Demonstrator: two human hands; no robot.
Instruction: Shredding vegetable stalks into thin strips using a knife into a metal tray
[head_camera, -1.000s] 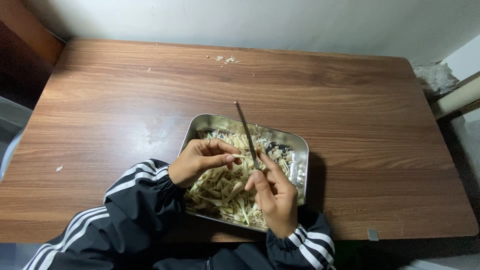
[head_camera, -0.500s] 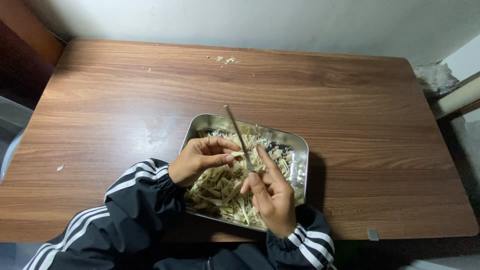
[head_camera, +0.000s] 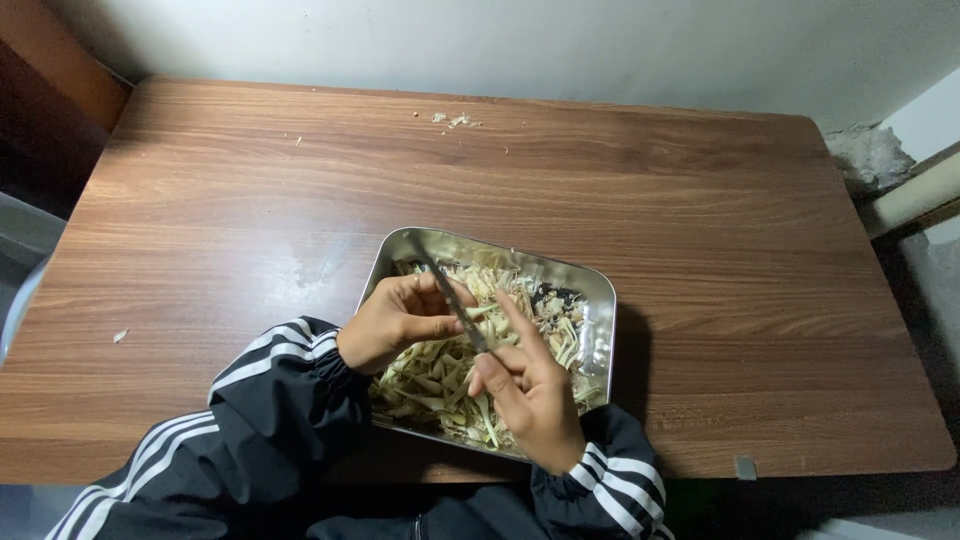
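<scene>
Hands over metal tray (head_camera: 600, 300) of pale strips (head_camera: 440, 375); right hand (head_camera: 530, 395) fingers gripping knife (head_camera: 445, 290), left hand (head_camera: 400, 320) pinching a strip

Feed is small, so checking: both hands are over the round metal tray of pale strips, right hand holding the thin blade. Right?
Not quite: the head view shows the metal tray is rectangular, not round. Both the left hand and right hand are over its pale strips, the right holding the thin blade.

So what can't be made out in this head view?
- What the left hand pinches: hidden by its fingers.
- The thin dark tool in the right hand: too slim and blurred to tell knife from stick.
- Near rim of the metal tray: covered by hands and sleeves.
- Bits at the table's far edge: too small.
</scene>
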